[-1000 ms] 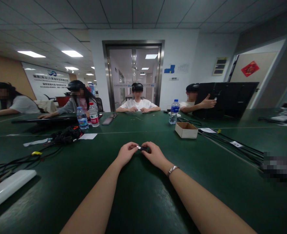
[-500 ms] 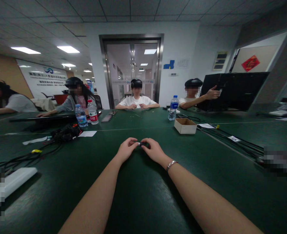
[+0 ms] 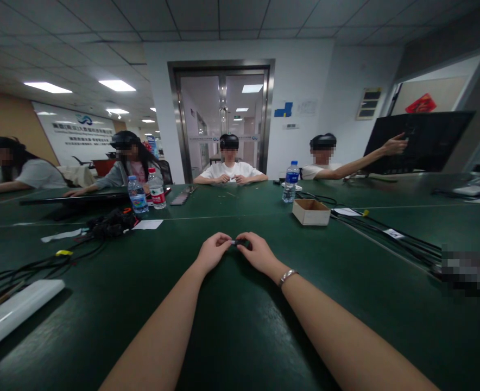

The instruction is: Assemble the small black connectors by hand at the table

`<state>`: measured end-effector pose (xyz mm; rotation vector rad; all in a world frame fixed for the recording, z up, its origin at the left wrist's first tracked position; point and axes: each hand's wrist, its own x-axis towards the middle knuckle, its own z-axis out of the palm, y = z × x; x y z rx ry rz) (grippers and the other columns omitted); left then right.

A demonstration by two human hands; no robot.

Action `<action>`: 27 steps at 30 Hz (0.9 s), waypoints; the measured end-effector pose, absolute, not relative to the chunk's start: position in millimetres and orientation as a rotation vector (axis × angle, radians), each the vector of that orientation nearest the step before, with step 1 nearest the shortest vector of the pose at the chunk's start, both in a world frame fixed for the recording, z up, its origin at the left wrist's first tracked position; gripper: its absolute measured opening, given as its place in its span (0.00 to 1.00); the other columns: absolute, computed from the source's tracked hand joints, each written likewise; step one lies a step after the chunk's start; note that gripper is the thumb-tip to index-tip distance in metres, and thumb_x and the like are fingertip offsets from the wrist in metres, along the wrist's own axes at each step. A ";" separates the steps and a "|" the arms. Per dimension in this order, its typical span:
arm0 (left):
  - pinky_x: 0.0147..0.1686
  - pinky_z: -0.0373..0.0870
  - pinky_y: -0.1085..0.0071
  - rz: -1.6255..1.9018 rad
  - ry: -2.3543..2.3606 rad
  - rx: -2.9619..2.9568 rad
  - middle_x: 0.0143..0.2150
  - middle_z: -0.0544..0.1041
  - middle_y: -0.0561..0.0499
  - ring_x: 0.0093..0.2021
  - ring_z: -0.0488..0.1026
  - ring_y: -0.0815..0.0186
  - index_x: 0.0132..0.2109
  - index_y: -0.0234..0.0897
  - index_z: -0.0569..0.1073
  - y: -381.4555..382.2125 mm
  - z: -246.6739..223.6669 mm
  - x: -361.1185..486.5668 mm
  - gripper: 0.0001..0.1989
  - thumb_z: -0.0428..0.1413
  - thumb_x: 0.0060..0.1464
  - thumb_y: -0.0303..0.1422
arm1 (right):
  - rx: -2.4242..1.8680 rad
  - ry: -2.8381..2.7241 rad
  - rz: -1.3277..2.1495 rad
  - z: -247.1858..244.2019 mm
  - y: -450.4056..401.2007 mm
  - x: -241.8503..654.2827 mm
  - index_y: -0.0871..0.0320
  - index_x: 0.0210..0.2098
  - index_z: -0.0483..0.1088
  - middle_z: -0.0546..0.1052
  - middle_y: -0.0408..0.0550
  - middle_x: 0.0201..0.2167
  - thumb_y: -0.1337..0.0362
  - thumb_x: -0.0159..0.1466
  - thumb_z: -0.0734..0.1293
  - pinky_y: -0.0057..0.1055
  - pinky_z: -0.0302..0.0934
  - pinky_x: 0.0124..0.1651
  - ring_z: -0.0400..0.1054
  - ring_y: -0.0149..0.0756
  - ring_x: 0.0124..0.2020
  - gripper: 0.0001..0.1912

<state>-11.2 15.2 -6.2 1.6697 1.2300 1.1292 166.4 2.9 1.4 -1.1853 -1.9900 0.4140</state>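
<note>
Both hands meet over the middle of the dark green table. Between their fingertips is a small dark object with a silvery end, too small to name. My left hand pinches the silvery end with thumb and fingers. The dark end is in the fingers of my right hand, which partly hide it. A silver bracelet is on my right wrist.
An open cardboard box and a water bottle stand beyond, to the right. Two bottles and bundled black cables are at left. People sit across the table; one reaches to a monitor.
The monitor at the right has shifted right and tilted, with the person's arm stretched farther toward it. My hands hold nearly the same pose. The whole view has shifted slightly.
</note>
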 end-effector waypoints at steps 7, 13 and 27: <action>0.41 0.67 0.68 1.160 1.193 1.670 0.38 0.76 0.47 0.38 0.72 0.65 0.39 0.36 0.73 15.8 -7.3 -12.2 0.11 0.58 0.48 0.34 | -1.198 -1.991 0.410 -0.3 4.5 166.5 0.57 0.42 0.72 0.74 0.48 0.39 0.66 0.60 0.65 0.34 0.60 0.46 0.66 0.34 0.40 0.10; 0.38 0.68 0.69 1.150 1.259 1.649 0.39 0.76 0.46 0.36 0.72 0.65 0.41 0.36 0.73 16.2 -6.1 -12.2 0.14 0.56 0.50 0.39 | -1.183 -1.982 0.419 -0.8 4.7 165.9 0.57 0.42 0.72 0.74 0.48 0.40 0.66 0.60 0.65 0.35 0.61 0.46 0.66 0.35 0.40 0.10; 0.36 0.65 0.69 1.028 1.393 1.768 0.32 0.76 0.50 0.34 0.72 0.64 0.38 0.37 0.75 17.7 -6.6 -16.0 0.17 0.51 0.53 0.45 | -1.181 -1.984 0.426 0.6 4.2 165.6 0.58 0.42 0.71 0.74 0.49 0.40 0.67 0.60 0.64 0.35 0.61 0.47 0.66 0.34 0.40 0.10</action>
